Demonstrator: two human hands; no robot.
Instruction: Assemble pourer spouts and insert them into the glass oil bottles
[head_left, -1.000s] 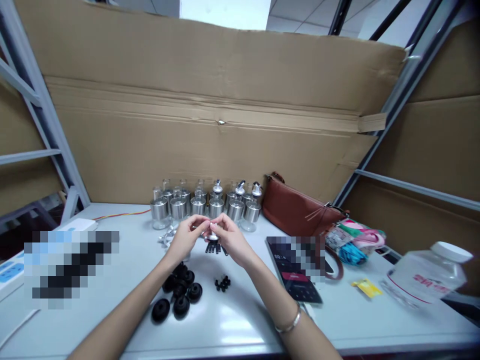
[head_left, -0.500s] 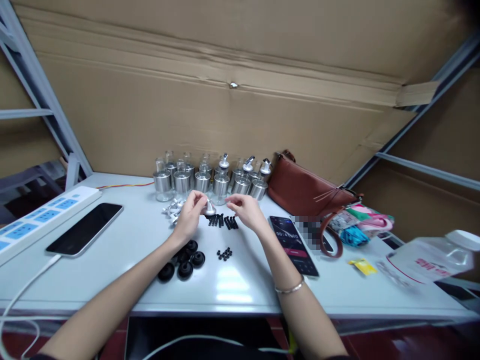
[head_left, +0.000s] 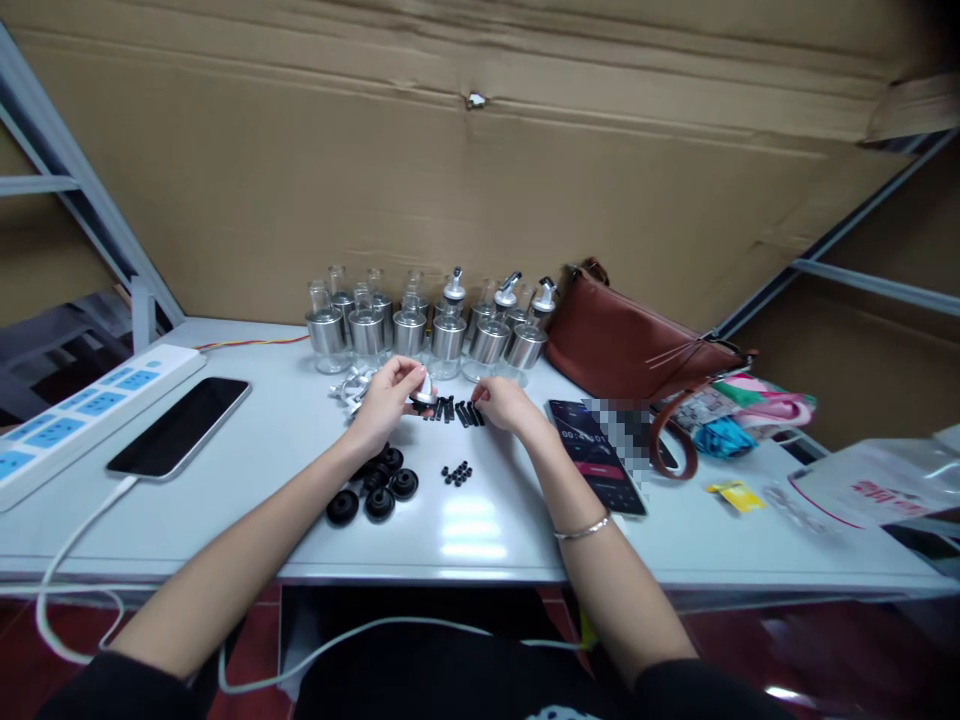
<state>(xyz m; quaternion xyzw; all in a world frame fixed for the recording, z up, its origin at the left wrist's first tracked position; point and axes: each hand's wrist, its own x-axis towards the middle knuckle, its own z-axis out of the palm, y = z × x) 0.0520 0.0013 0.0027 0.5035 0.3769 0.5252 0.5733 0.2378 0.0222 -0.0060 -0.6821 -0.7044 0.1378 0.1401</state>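
My left hand [head_left: 386, 405] is closed around a silver cone-shaped pourer spout [head_left: 425, 392], held just above the table at the left end of a row of small black strips [head_left: 448, 408]. At the right end of that row, my right hand [head_left: 506, 403] pinches the last strip between thumb and fingertips; the fingers partly cover it. Several tiny black caps [head_left: 457, 473] lie in a cluster nearer me. Round black stoppers [head_left: 380, 503] are heaped by my left forearm. Loose silver parts [head_left: 347, 388] lie left of my left hand, partly behind it.
Glass bottles with steel sleeves [head_left: 367, 332] stand in rows at the back, several with silver pourers. A brown handbag [head_left: 622, 340] and a phone with a running timer [head_left: 600, 455] are at right. Another phone [head_left: 180, 428] and a power strip [head_left: 97, 410] are at left.
My right hand has come down onto the right end of the black strips and its fingers have closed. The left hand still holds the spout, slightly lower. The camera view has tilted down.
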